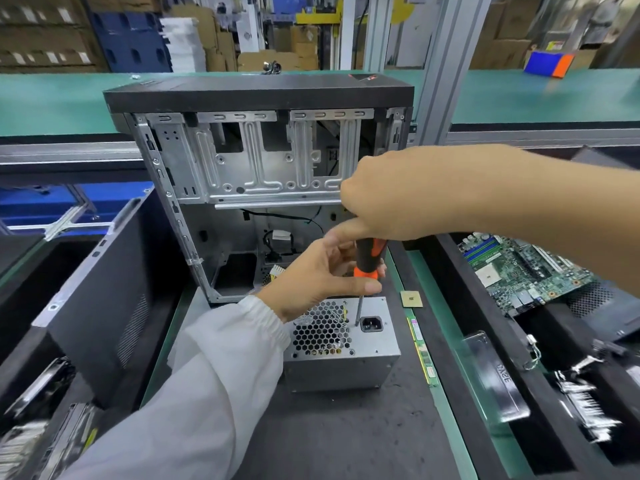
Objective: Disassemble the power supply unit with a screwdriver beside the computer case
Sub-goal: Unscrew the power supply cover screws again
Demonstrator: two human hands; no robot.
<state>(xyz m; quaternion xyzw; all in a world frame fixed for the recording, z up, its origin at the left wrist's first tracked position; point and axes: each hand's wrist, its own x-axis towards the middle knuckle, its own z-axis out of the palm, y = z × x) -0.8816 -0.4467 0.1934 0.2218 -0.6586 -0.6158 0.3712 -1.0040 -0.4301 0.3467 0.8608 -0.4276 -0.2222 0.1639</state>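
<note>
From the head camera, the power supply unit (pixel 341 344) sat on the dark mat of the counter (pixel 346 438), at the middle of the counter and just in front of the open computer case (pixel 259 174), which stood upright behind it with its bare metal interior facing the camera. The unit's upper face showed a honeycomb fan grille on the left and a black power socket (pixel 371 323) on the right. The screwdriver (pixel 367 263), with a black and orange handle, stood nearly upright over that face, its thin shaft coming down to a point between the grille and the socket. The right hand (pixel 377 199) was wrapped over the top of the handle, fingers curled round it. The left hand (pixel 322 278), coming out of a white sleeve (pixel 214 375), pinched the lower part of the handle near the orange collar between thumb and fingers.

Just right of the unit, near the counter's right edge, a small square chip (pixel 411 299) lay flat, and a long green memory stick (pixel 422 351) lay lengthwise closer to the near edge. Past the right edge, a black tray (pixel 450 258) held a green motherboard (pixel 523 268), and nearer the camera another tray held blurred metal parts that could not be told apart. Off the left edge stood a dark case panel (pixel 97 296). Behind the case ran a green conveyor surface (pixel 52 105), with cardboard boxes beyond
</note>
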